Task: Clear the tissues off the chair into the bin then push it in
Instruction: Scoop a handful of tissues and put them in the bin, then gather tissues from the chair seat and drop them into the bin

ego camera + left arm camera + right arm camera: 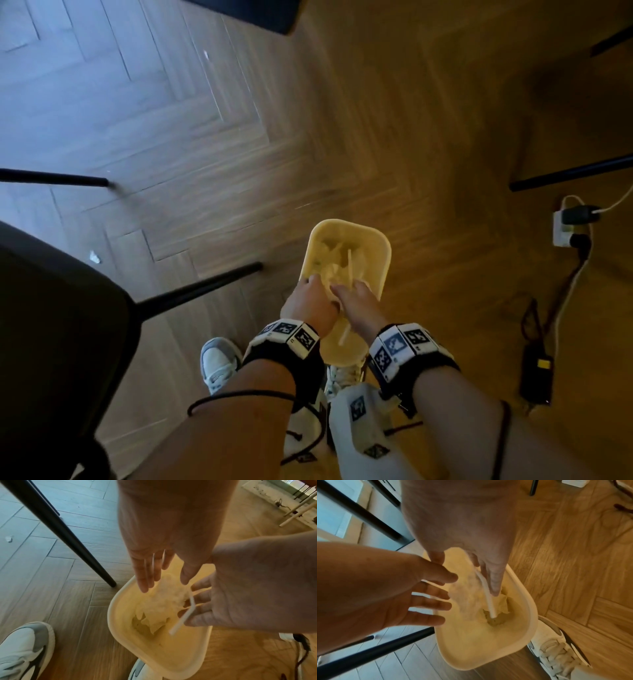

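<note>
While both hands hang over the yellow bin (383, 255), left hand (310, 303) and right hand (358, 308) spread-fingered, gripping nothing; crumpled tissues (164, 601) and white straw (488, 599) inside bin.

Bin (383, 255) on floor (205, 137) | tissues (334, 263) in bin | chair (61, 325) left of bin | both hands above bin, left hand (310, 303) beside right hand (359, 305)

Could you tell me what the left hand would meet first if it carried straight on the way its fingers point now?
Most likely the crumpled tissues in the bin: the left hand points its straight fingers down into the opening. Depth is unclear; the white straw lies beside that line.
</note>
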